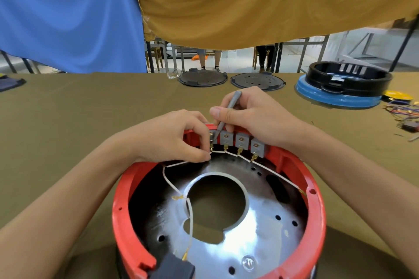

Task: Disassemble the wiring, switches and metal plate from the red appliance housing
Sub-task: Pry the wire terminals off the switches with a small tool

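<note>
I had the red housing (pixel 317 206) sitting open side up on the bench (pixel 68 120), right in front of me, the metal plate (pixel 249 229) still seated inside it. My left hand (pixel 179 138) had its grip pinched on the white wire (pixel 179 164) just beside the leftmost of the grey switches (pixel 240 141) along the far rim. My right hand (pixel 251 115) grasped a thin grey tool (pixel 227 113), its tip down against that same switch.
</note>
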A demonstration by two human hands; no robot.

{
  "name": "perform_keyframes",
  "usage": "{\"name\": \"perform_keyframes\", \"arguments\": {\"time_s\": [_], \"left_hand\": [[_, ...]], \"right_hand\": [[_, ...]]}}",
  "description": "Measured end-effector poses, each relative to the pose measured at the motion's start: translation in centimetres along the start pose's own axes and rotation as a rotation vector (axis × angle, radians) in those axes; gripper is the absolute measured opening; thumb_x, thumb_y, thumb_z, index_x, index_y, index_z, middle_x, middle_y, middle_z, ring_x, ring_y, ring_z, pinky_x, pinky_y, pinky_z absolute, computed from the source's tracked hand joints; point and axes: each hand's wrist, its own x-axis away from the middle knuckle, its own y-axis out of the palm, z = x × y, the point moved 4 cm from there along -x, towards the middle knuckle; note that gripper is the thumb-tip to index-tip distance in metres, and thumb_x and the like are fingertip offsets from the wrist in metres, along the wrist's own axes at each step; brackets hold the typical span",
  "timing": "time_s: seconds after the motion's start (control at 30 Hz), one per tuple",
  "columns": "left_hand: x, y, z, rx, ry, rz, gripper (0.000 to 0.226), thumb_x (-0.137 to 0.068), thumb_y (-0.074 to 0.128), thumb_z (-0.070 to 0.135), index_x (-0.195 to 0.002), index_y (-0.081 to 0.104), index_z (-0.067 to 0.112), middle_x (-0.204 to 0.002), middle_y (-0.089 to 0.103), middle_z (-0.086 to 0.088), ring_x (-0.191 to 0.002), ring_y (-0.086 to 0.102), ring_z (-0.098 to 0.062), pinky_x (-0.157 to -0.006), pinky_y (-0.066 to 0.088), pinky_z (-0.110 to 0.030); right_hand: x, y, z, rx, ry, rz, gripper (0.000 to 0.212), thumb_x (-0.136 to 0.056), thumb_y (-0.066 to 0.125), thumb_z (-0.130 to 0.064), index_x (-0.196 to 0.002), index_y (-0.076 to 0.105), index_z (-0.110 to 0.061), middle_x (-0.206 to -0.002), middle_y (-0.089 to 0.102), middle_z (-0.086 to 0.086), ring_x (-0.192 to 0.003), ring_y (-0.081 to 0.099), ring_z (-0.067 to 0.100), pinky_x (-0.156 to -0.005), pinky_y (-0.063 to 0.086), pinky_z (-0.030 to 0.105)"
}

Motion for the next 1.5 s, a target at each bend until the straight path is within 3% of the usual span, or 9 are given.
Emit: {"name": "perform_keyframes", "arguments": {"time_s": [0.2, 0.53, 0.67, 0.83, 1.0, 1.17, 1.27, 1.4, 1.5], "left_hand": [[0.1, 0.1, 0.1, 0.002, 0.004, -0.014, 0.013, -0.081, 0.079, 0.022, -0.072, 0.075, 0.030, -0.109, 0.058, 0.017, -0.105, 0.058, -0.003, -0.101, 0.043, -0.035], [0.0, 0.0, 0.0, 0.018, 0.021, 0.002, 0.011, -0.080, 0.081, 0.020, -0.073, 0.077, 0.028, -0.104, 0.060, 0.016, -0.102, 0.059, -0.004, -0.100, 0.043, -0.039], [0.0, 0.1, -0.1, 0.030, 0.021, -0.012, 0.009, -0.081, 0.080, 0.023, -0.074, 0.077, 0.028, -0.116, 0.061, 0.012, -0.113, 0.057, -0.003, -0.104, 0.041, -0.040], [0.0, 0.0, -0.2, 0.049, 0.014, -0.011, 0.010, -0.081, 0.081, 0.022, -0.073, 0.077, 0.028, -0.110, 0.061, 0.016, -0.108, 0.059, -0.005, -0.102, 0.042, -0.038], [0.0, 0.1, -0.2, 0.033, 0.005, -0.019, 0.009, -0.081, 0.080, 0.023, -0.074, 0.077, 0.028, -0.115, 0.061, 0.013, -0.114, 0.056, -0.001, -0.103, 0.039, -0.029], [0.0, 0.1, -0.1, 0.033, 0.002, -0.014, 0.011, -0.081, 0.080, 0.024, -0.073, 0.077, 0.030, -0.115, 0.062, 0.013, -0.111, 0.057, -0.001, -0.103, 0.040, -0.031], [0.0, 0.0, -0.2, 0.038, 0.013, -0.008, 0.011, -0.081, 0.081, 0.023, -0.073, 0.077, 0.030, -0.112, 0.063, 0.011, -0.110, 0.058, -0.004, -0.103, 0.042, -0.037], [0.0, 0.0, -0.3, 0.049, 0.010, -0.019, 0.008, -0.080, 0.081, 0.025, -0.074, 0.079, 0.029, -0.115, 0.062, 0.012, -0.113, 0.056, 0.000, -0.106, 0.040, -0.035], [0.1, 0.0, -0.4, 0.057, 0.005, -0.021, 0.007, -0.080, 0.082, 0.027, -0.074, 0.079, 0.029, -0.114, 0.061, 0.015, -0.111, 0.055, 0.003, -0.104, 0.040, -0.031]], "right_hand": [[-0.4, 0.3, 0.5, 0.000, 0.116, -0.017, 0.041, -0.095, 0.061, -0.046, -0.066, 0.068, -0.018, -0.058, 0.058, -0.004, -0.055, 0.051, 0.010, -0.061, 0.043, 0.023], [0.8, 0.2, -1.0, 0.159, -0.140, 0.003, 0.020, -0.089, 0.071, -0.032, -0.079, 0.073, -0.014, -0.069, 0.067, -0.003, -0.064, 0.059, 0.005, -0.066, 0.049, 0.026], [0.4, 0.0, -0.4, 0.042, -0.056, 0.002, 0.025, -0.091, 0.070, -0.032, -0.077, 0.071, -0.011, -0.068, 0.068, 0.006, -0.065, 0.063, 0.021, -0.067, 0.050, 0.031], [-0.2, 0.1, -0.1, 0.008, 0.045, 0.010, 0.031, -0.095, 0.064, -0.035, -0.074, 0.070, -0.014, -0.056, 0.059, -0.007, -0.055, 0.054, 0.005, -0.058, 0.043, 0.016], [-0.1, 0.3, 0.3, 0.005, 0.108, -0.012, 0.040, -0.096, 0.061, -0.041, -0.078, 0.072, -0.007, -0.057, 0.057, -0.004, -0.053, 0.051, 0.007, -0.059, 0.043, 0.021], [0.7, 0.2, -0.7, 0.084, -0.035, 0.056, 0.030, -0.094, 0.065, -0.035, -0.074, 0.070, -0.014, -0.063, 0.065, 0.002, -0.057, 0.057, 0.017, -0.065, 0.050, 0.038], [0.9, 0.2, -1.1, 0.126, -0.081, 0.042, 0.024, -0.091, 0.069, -0.034, -0.076, 0.071, -0.016, -0.061, 0.064, -0.002, -0.052, 0.052, 0.005, -0.058, 0.047, 0.031], [1.0, -0.2, -0.7, 0.032, -0.022, 0.022, 0.023, -0.090, 0.070, -0.032, -0.077, 0.074, -0.013, -0.069, 0.070, 0.007, -0.070, 0.066, 0.027, -0.071, 0.052, 0.036], [0.9, -0.4, -0.4, -0.018, 0.057, 0.007, 0.025, -0.091, 0.068, -0.035, -0.075, 0.075, -0.017, -0.073, 0.072, 0.008, -0.074, 0.068, 0.026, -0.071, 0.053, 0.033]]}}
